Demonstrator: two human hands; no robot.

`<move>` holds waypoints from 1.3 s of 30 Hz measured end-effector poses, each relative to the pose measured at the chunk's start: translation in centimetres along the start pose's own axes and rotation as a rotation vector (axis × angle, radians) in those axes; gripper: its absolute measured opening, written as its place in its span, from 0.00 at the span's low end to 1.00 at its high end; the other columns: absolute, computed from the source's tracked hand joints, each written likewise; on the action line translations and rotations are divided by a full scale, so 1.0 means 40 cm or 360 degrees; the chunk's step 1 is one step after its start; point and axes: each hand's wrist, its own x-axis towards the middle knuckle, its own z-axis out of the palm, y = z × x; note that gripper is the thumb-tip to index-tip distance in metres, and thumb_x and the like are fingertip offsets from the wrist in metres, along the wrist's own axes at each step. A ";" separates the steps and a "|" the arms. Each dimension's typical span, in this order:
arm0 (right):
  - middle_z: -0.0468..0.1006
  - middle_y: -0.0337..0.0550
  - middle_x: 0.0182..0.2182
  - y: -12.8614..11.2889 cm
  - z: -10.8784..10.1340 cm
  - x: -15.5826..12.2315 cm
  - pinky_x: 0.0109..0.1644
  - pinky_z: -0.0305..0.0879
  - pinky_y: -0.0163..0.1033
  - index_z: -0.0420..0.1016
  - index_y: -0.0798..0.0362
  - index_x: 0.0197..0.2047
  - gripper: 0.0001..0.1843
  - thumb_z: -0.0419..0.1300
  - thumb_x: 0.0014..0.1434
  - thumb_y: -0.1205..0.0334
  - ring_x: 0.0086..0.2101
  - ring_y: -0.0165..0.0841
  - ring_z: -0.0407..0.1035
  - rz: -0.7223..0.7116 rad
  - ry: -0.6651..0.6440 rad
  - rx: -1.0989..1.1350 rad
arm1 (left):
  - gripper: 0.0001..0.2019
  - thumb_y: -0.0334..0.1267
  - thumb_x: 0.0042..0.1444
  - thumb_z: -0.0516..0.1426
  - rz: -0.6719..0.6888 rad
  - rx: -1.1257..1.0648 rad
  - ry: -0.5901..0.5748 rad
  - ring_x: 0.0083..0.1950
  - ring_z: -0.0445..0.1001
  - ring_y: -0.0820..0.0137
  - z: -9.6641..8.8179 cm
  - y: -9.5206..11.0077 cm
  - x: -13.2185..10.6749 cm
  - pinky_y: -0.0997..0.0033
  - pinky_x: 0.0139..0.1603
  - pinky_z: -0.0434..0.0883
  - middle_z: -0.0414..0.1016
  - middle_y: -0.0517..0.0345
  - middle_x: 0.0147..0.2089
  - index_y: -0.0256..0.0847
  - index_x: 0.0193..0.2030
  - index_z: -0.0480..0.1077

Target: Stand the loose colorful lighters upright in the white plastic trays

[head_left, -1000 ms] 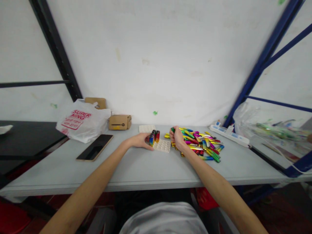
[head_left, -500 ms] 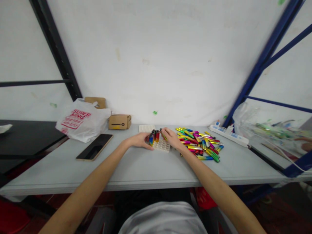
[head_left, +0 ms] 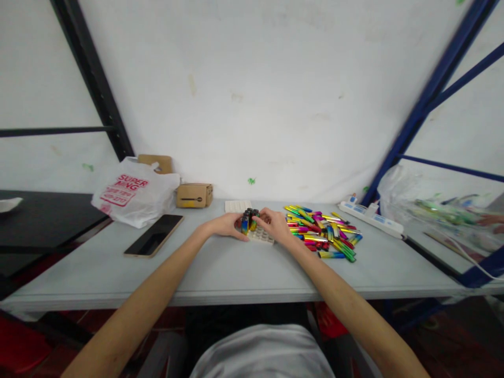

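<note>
Between my hands lies a pale tray point(head_left: 263, 236) with rows of round-cornered slots. Several shiny, rainbow-coloured lighters point(head_left: 244, 227) with black tops stand upright in its left end. My left hand point(head_left: 227, 226) curls around that end, fingers behind and thumb in front, steadying it. With the fingertips of my right hand point(head_left: 276, 227), I pinch a yellow-green lighter point(head_left: 253, 224) among the standing ones; its lower part is partly hidden. To the right of this hand, a loose pile of metallic lighters point(head_left: 325, 231) in mixed colours lies on the table.
Behind the tray is another pale tray point(head_left: 237, 206). Over to the left are a phone point(head_left: 154, 236), a small cardboard box point(head_left: 194, 196) and a white plastic bag point(head_left: 134, 191). A power strip point(head_left: 370, 218) lies at the right, by a blue rack post point(head_left: 421, 113).
My right hand has shifted left, bringing its lighter from above the tray's middle to the upright group. My left hand stays around the tray's left end.
</note>
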 end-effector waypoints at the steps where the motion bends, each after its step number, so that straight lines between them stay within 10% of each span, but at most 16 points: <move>1: 0.78 0.39 0.28 0.000 0.000 0.002 0.35 0.60 0.34 0.75 0.49 0.37 0.15 0.59 0.64 0.46 0.27 0.32 0.70 -0.0027 -0.0035 -0.0041 | 0.38 0.60 0.38 0.67 0.0016 0.0002 0.0005 0.41 0.71 0.62 -0.001 0.002 -0.001 0.70 0.40 0.65 0.76 0.56 0.42 0.39 0.54 0.71; 15: 0.79 0.42 0.28 -0.007 -0.029 0.009 0.34 0.55 0.34 0.78 0.47 0.45 0.14 0.57 0.67 0.49 0.27 0.33 0.69 -0.0182 -0.0266 -0.0385 | 0.38 0.59 0.37 0.68 0.0034 -0.0003 0.0016 0.41 0.71 0.62 0.004 -0.009 0.006 0.69 0.39 0.66 0.75 0.55 0.41 0.40 0.53 0.71; 25: 0.75 0.44 0.24 -0.009 -0.035 0.011 0.34 0.56 0.36 0.76 0.49 0.28 0.30 0.46 0.68 0.38 0.28 0.35 0.69 0.0098 -0.0186 -0.0603 | 0.37 0.60 0.38 0.68 0.0030 0.0014 0.0022 0.42 0.72 0.61 0.001 0.005 0.002 0.69 0.40 0.66 0.76 0.56 0.41 0.39 0.52 0.71; 30: 0.78 0.55 0.46 0.057 -0.104 0.020 0.56 0.60 0.45 0.77 0.52 0.47 0.26 0.42 0.72 0.48 0.49 0.43 0.69 0.0297 0.0114 -0.0814 | 0.36 0.60 0.37 0.68 -0.0008 0.0038 0.0017 0.41 0.71 0.62 -0.002 0.010 0.000 0.70 0.39 0.65 0.75 0.57 0.40 0.39 0.50 0.71; 33: 0.55 0.53 0.69 0.121 -0.148 0.006 0.65 0.51 0.58 0.66 0.50 0.64 0.24 0.50 0.68 0.54 0.66 0.52 0.50 0.0579 0.0072 -0.1169 | 0.36 0.61 0.36 0.68 -0.0042 0.0063 0.0025 0.40 0.70 0.63 -0.004 0.010 -0.001 0.70 0.38 0.64 0.74 0.57 0.39 0.40 0.48 0.71; 35: 0.47 0.51 0.72 0.159 -0.171 -0.005 0.65 0.47 0.67 0.61 0.49 0.68 0.27 0.49 0.69 0.54 0.68 0.57 0.45 0.0842 -0.0096 -0.1277 | 0.35 0.61 0.36 0.68 -0.0042 0.0064 0.0022 0.39 0.70 0.63 -0.004 0.010 -0.002 0.70 0.37 0.64 0.74 0.57 0.39 0.40 0.48 0.71; 39: 0.65 0.59 0.64 0.196 -0.197 -0.004 0.62 0.50 0.67 0.66 0.54 0.65 0.26 0.45 0.70 0.54 0.61 0.54 0.60 0.1047 -0.0369 -0.1291 | 0.36 0.61 0.37 0.67 -0.0045 0.0057 0.0028 0.40 0.70 0.62 -0.005 0.012 -0.005 0.70 0.38 0.64 0.74 0.57 0.40 0.40 0.49 0.71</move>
